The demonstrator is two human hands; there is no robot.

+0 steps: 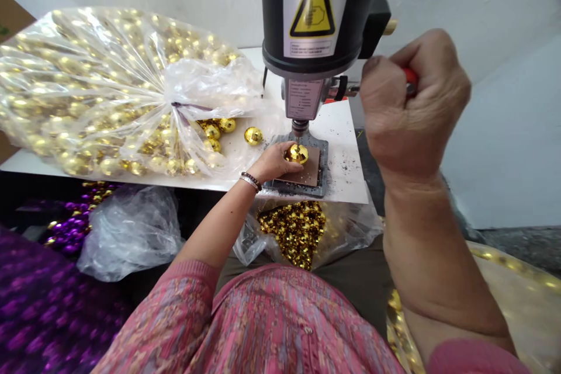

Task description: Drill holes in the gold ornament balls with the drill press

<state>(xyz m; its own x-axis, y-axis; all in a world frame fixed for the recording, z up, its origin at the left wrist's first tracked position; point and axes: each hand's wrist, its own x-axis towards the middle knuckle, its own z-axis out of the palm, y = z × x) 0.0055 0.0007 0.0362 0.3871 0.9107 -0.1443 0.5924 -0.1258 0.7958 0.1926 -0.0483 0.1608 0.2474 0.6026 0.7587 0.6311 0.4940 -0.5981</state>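
Note:
My left hand (pixel 283 162) is closed round a gold faceted ball (pixel 298 153), thumb in front and fingers behind. The ball rests on a brown board (pixel 310 172) on the grey base of a drill press (pixel 314 58). Directly above it, the drill bit (pixel 298 139) reaches down to the ball's top; whether it has entered the ball is too small to tell. My right hand (pixel 414 99) is wrapped round the press's feed lever, whose red end (pixel 411 80) shows between the fingers.
A large clear bag of gold balls (pixel 87 93) fills the table's left side. One loose gold ball (pixel 253 135) sits beside it. Dark shavings lie on the white table (pixel 346 146). Below the edge hangs plastic holding gold pieces (pixel 298 228); a clear bag (pixel 134 234) lies left.

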